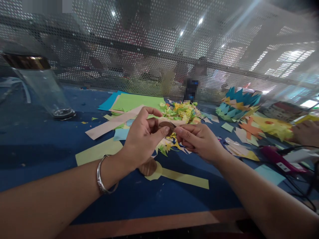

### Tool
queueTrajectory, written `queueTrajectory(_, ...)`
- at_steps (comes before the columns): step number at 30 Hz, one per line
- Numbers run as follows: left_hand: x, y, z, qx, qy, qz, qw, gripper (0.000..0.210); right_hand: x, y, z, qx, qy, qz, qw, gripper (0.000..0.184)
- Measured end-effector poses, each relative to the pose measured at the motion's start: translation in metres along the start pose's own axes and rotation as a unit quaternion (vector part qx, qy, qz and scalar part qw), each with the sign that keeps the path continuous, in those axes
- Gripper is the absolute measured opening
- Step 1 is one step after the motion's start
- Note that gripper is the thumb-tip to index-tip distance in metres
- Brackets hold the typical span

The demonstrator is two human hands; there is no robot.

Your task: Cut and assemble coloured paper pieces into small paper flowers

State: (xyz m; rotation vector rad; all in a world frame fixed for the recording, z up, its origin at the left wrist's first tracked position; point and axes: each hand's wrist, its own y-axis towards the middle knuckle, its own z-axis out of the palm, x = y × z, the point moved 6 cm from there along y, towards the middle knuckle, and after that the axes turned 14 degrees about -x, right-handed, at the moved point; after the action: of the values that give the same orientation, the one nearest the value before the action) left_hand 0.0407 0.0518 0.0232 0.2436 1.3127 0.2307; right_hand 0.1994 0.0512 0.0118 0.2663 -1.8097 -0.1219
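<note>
My left hand (144,136) is closed on a round brown disc (164,124), with the thumb on its near face. Pinched fingers of my right hand (196,137) meet the disc's right edge. A thin dark sliver shows at those fingertips; what it belongs to is hidden. A pale pink paper strip (109,127) passes behind my left hand. Below the hands, another brown disc (149,167) lies beside a yellow-green paper piece with a rounded end and a long strip (185,178). Cut paper scraps (184,113) are heaped just beyond my hands.
Green paper sheets (139,101) lie at the back. A glass bottle (43,86) stands left. On the right are a layered paper piece with zigzag edges (238,103), a magenta device (279,161) with dark cables, and another person's hand (306,132). A perforated metal screen (139,59) borders the blue table.
</note>
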Motion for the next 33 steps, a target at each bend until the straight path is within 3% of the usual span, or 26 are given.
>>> queueTrajectory(26, 0.0052, 0.0043, 0.0008, 0.062, 0.016, -0.014, 0.998, 0.038, 0.0001, -0.0001, 0.0012, 0.019, -0.028, -0.024, 0.999, 0.047)
queueTrajectory(33, 0.0023, 0.0066, 0.0005, 0.092, 0.048, 0.010, 0.995, 0.038, 0.0033, 0.0005, 0.0002, 0.022, -0.042, -0.046, 0.998, 0.046)
